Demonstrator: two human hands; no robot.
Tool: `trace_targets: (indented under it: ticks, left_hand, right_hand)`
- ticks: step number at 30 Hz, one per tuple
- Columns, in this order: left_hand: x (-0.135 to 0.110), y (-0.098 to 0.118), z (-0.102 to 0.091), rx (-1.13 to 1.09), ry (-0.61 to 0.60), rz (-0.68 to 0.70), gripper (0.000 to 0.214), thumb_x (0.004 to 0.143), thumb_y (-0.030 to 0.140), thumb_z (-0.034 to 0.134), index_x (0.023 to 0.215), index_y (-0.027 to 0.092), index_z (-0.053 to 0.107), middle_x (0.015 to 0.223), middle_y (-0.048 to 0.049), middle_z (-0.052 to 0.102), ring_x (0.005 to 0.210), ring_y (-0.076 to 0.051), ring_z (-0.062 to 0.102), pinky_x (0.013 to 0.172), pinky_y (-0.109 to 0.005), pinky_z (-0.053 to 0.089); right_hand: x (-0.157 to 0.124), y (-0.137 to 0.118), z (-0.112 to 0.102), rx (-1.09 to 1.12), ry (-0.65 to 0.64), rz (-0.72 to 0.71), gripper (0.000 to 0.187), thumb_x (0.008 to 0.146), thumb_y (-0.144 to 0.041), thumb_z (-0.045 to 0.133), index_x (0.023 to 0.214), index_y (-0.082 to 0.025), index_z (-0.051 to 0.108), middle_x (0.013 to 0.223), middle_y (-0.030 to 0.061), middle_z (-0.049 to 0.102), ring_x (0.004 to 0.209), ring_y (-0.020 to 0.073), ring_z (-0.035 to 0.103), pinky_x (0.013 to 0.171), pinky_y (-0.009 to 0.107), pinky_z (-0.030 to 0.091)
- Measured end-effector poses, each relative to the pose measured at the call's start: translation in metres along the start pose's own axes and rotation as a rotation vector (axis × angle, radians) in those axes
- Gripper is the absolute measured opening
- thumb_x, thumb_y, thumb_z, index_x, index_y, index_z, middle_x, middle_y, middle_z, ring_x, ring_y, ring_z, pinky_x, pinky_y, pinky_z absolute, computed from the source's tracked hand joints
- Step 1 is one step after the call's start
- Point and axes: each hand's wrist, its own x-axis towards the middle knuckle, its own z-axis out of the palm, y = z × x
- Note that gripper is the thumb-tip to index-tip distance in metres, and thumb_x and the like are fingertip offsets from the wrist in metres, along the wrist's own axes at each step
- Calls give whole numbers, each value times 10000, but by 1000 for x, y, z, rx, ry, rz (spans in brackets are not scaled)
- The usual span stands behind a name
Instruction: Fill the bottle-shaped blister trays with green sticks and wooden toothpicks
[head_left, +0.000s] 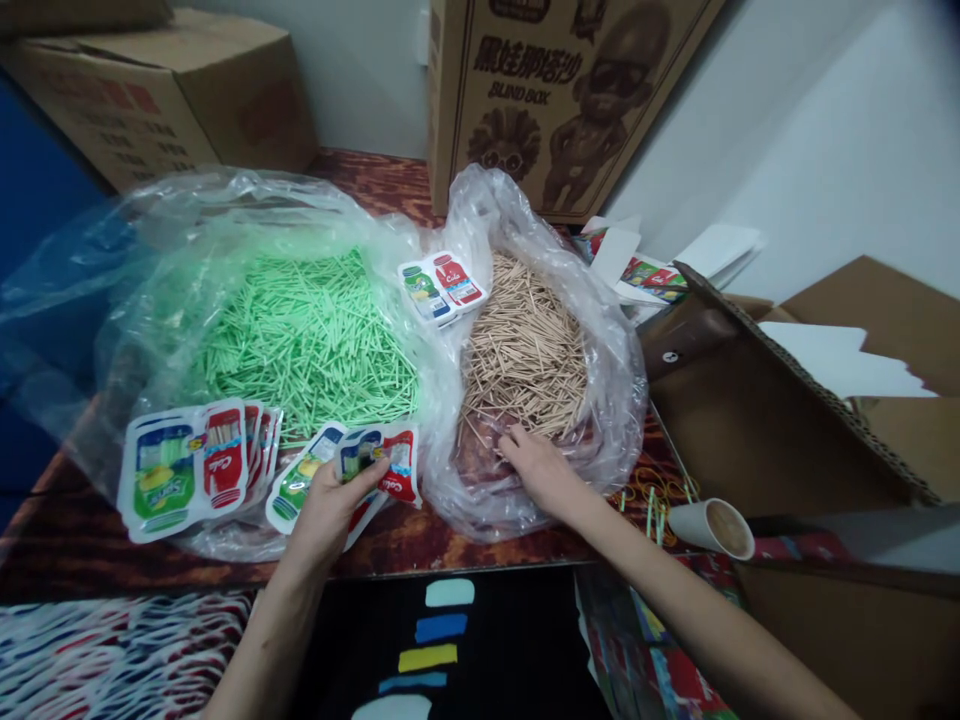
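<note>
My left hand (330, 505) is closed on a few printed bottle-picture packets (360, 465), thumb on top, at the table's front edge. My right hand (541, 470) reaches into a clear plastic bag (607, 330) holding a heap of tan wooden sticks (525, 350); its fingers curl among the sticks at the near edge of the heap, and whether it holds any is hidden. To the left, a second clear bag (135, 260) holds a pile of green sticks (307, 335). A stack of the same packets (191, 465) lies at front left, and another small stack (442, 287) rests between the two bags.
Cardboard boxes stand at the back left (172, 90) and back centre (555, 90). An open cardboard box (787, 400) fills the right side, with loose cards (652, 270) behind it. A paper cup (712, 525) lies on its side near rubber bands (652, 490).
</note>
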Motion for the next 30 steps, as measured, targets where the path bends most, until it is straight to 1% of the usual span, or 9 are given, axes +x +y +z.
trace_targets:
  ticks: [3, 5, 8, 11, 14, 18, 22, 26, 30]
  left_hand:
    - [-3, 2, 6, -13, -15, -11, 292, 603, 320, 823, 823, 158, 720, 805, -13, 732, 716, -155, 653, 730, -273, 527]
    - [-5, 4, 10, 12, -30, -4, 282, 599, 333, 821, 793, 155, 722, 777, -11, 726, 700, -155, 646, 716, -271, 524]
    - [-8, 6, 16, 106, -97, 23, 279, 635, 360, 792, 804, 148, 725, 765, -10, 720, 711, -163, 642, 732, -277, 511]
    - [-12, 4, 24, 213, -169, 67, 264, 694, 369, 746, 846, 155, 721, 809, -15, 723, 769, -182, 645, 755, -282, 499]
    - [-16, 0, 29, 284, -202, 114, 243, 729, 358, 716, 879, 167, 710, 857, -25, 724, 821, -195, 641, 776, -284, 492]
    - [-20, -6, 30, 320, -202, 139, 200, 744, 348, 707, 829, 167, 701, 825, -11, 704, 779, -175, 621, 727, -255, 481]
    - [-21, -10, 31, 265, -199, 96, 187, 724, 333, 728, 799, 165, 697, 736, 13, 674, 667, -138, 581, 617, -219, 452]
    - [-21, -11, 31, 159, -201, -3, 210, 691, 329, 758, 786, 153, 695, 629, 39, 622, 549, -98, 510, 533, -200, 408]
    - [-21, -11, 32, 96, -173, -42, 224, 669, 333, 773, 766, 147, 693, 606, 48, 615, 523, -86, 498, 531, -198, 411]
  right_hand:
    - [4, 3, 4, 38, 59, 47, 240, 833, 2, 396, 913, -165, 548, 949, 86, 522, 766, 187, 504, 713, 306, 391]
    - [10, 6, 3, 295, 176, 121, 186, 865, -62, 392, 831, -179, 534, 878, 66, 531, 765, 192, 503, 718, 317, 405]
    - [21, 3, -4, 1012, 292, 243, 133, 895, -236, 456, 787, -195, 523, 783, 28, 565, 748, 181, 537, 717, 323, 443]
    - [31, -15, -21, 1786, 152, 269, 133, 820, -303, 610, 880, -196, 558, 773, -1, 617, 726, 157, 599, 715, 313, 487]
    - [39, -37, -40, 2178, 51, 208, 243, 744, -203, 702, 963, -191, 596, 731, -37, 624, 709, 124, 627, 800, 303, 502]
    - [48, -55, -58, 2310, 73, 104, 86, 803, -223, 672, 861, -196, 614, 723, -43, 643, 783, 131, 671, 957, 338, 462]
    - [55, -67, -60, 2314, 37, 43, 107, 835, -289, 654, 800, -201, 604, 783, -10, 714, 879, 179, 697, 1034, 409, 413]
    - [55, -75, -52, 2332, -41, 36, 132, 824, -309, 670, 811, -203, 593, 850, 14, 744, 940, 196, 692, 1035, 424, 411]
    - [47, -79, -48, 2211, -80, 89, 167, 811, -321, 681, 803, -180, 593, 857, 49, 744, 900, 205, 690, 935, 407, 480]
